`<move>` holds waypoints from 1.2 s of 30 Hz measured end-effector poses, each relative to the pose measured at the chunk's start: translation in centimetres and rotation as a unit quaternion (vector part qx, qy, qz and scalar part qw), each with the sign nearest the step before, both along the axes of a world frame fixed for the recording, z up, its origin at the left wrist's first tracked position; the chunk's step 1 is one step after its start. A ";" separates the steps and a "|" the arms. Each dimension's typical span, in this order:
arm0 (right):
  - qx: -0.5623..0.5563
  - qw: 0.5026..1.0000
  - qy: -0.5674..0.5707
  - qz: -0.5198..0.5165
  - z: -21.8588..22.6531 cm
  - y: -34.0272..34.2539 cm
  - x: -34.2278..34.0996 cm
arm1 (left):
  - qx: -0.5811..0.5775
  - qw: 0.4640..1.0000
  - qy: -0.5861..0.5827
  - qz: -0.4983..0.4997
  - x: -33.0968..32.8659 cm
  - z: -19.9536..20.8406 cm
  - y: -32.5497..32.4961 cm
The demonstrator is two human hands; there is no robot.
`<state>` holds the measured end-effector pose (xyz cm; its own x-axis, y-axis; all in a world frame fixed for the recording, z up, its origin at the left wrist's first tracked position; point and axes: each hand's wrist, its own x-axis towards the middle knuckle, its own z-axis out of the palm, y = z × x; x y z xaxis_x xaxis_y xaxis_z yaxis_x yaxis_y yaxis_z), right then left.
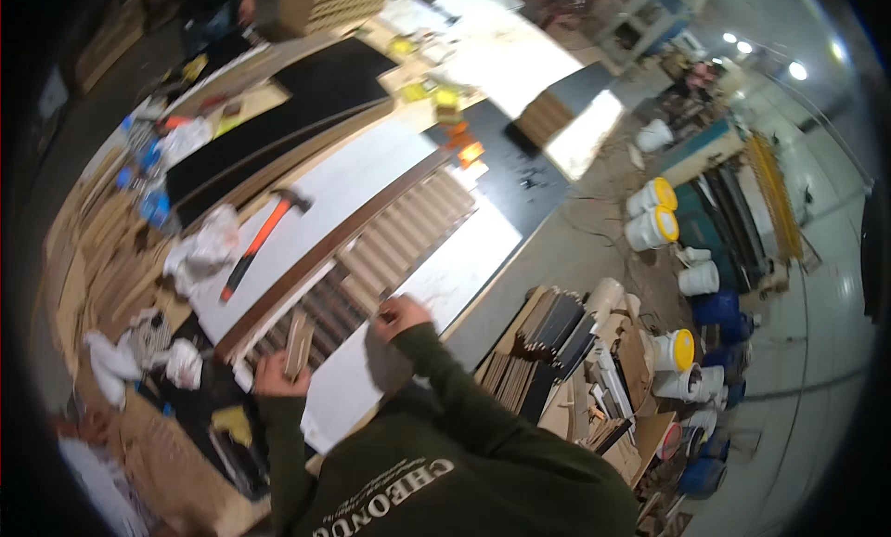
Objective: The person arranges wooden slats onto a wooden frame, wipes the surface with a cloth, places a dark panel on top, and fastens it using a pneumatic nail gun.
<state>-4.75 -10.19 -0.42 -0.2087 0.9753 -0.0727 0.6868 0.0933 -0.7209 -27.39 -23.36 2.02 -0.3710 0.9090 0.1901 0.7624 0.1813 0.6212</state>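
- My left hand [276, 375] fingers grip a short wood slat [299, 344], held upright over the dark end of the ribbed panel [385, 258].
- My right hand [397, 316] fingers curl, pressing the panel's near edge.
- Hammer [262, 240] lies left of the panel, apart.

This is a woodworking shop. A long table [371, 180] carries white and dark boards, a ribbed slatted wood panel [390, 249] and a hammer with an orange handle [264, 235] near its left edge. Offcuts and short wood strips [557, 337] are heaped on the floor off the table's right edge. White buckets with yellow lids [652, 212] stand on the dusty concrete floor beyond, beside blue drums [719, 310] and stacked sheet stock [548, 115].
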 end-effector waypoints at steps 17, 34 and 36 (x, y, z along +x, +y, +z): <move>0.174 0.982 0.046 0.058 1.6 0.9 -0.6 | -0.066 0.995 -0.066 0.038 0.2 1.6 0.3; -0.210 0.900 0.343 0.166 2.4 0.4 -2.4 | -0.007 0.979 0.010 -0.206 -0.8 2.0 2.9; -0.191 0.927 0.256 0.199 2.4 0.7 -2.2 | -0.021 0.974 0.015 -0.226 -1.3 1.5 3.2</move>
<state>-6.91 -9.53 1.95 -0.6486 0.7371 -0.1897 0.2125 -0.0639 -0.9751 -28.67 -20.12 3.49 0.0744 0.9854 0.1534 0.7879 -0.1524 0.5967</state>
